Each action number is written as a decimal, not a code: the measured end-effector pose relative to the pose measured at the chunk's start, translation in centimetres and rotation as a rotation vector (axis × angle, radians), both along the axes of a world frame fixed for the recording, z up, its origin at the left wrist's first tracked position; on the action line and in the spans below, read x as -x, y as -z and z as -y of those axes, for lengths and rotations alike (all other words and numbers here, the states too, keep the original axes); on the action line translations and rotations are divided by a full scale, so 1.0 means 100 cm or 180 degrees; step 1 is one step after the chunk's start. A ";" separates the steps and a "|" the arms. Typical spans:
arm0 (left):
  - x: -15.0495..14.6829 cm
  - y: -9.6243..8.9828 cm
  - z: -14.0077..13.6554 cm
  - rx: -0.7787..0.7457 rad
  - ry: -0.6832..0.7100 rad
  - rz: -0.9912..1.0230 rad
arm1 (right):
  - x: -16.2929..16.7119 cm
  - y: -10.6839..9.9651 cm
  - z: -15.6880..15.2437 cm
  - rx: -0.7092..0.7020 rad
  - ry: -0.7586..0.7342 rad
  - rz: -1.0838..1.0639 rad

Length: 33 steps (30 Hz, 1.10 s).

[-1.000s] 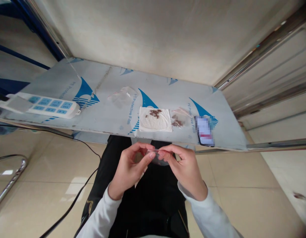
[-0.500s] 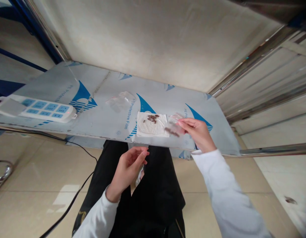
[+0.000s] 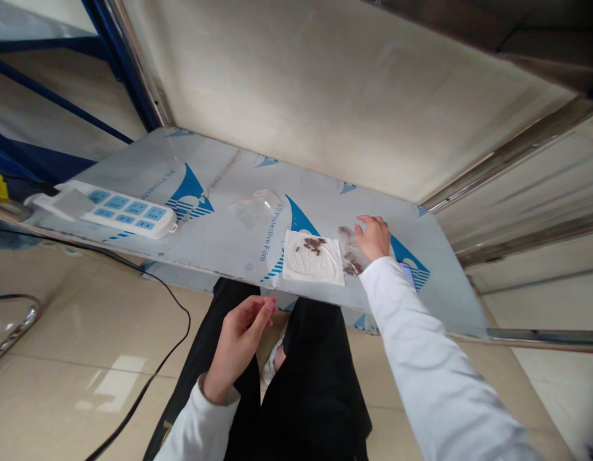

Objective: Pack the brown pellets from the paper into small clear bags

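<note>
A white cloth or paper square (image 3: 308, 269) lies near the shelf's front edge, with a small heap of short brown pieces (image 3: 314, 244) on it. Just right of it is a clear plastic bag (image 3: 347, 238) with more brown pieces (image 3: 355, 264) inside. My right hand (image 3: 376, 238) is over the bag's right side, thumb and fingers apart; whether it touches the plastic I cannot tell. My left hand (image 3: 241, 336) hovers above my lap, in front of the shelf, thumb and fingertips pressed together. Anything between them is too small to make out.
Another clear plastic bag (image 3: 260, 203) lies farther back on the film-covered shelf (image 3: 219, 240). At the left is a white power strip (image 3: 126, 211); a black cable (image 3: 174, 294) hangs below. A bluish-purple flat object (image 3: 406, 274) shows beside my right sleeve. Metal posts frame the shelf.
My right hand has let go of the clear bag, which now lies on the shelf, and has moved slightly farther back. My left hand keeps its pinch. The camera view has shifted.
</note>
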<state>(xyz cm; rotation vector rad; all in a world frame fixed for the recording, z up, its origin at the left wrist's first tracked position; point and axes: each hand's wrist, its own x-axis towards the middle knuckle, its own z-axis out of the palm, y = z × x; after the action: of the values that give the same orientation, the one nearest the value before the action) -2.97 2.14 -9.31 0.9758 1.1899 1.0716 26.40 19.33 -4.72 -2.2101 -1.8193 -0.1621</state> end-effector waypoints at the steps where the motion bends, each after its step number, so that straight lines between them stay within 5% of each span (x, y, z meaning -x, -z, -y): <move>1: 0.002 0.002 0.000 0.0005 -0.0030 -0.0015 | 0.006 0.001 -0.011 0.0077 -0.0107 -0.0043; 5: 0.007 0.005 0.002 0.0023 -0.0159 -0.0075 | 0.053 0.011 -0.050 0.0257 -0.0898 -0.0124; 9: 0.009 0.000 0.003 0.0046 -0.0307 -0.0139 | 0.140 0.033 -0.075 0.0463 -0.1803 -0.0237; 14: 0.017 -0.007 0.007 0.0054 -0.0457 -0.0116 | 0.214 0.064 -0.079 0.0440 -0.2031 -0.0337; 23: 0.034 0.007 0.007 0.0086 -0.0671 -0.0159 | 0.206 0.066 -0.069 0.0068 -0.1512 -0.0904; 33: 0.017 0.019 0.007 0.0098 -0.0507 -0.0255 | 0.194 0.069 -0.064 -0.0204 -0.1099 -0.1698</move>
<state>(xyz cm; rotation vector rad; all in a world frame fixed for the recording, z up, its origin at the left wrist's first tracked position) -4.65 1.46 -11.25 0.9190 1.3643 1.1446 7.04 25.74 -11.63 -1.6458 -1.8028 0.3939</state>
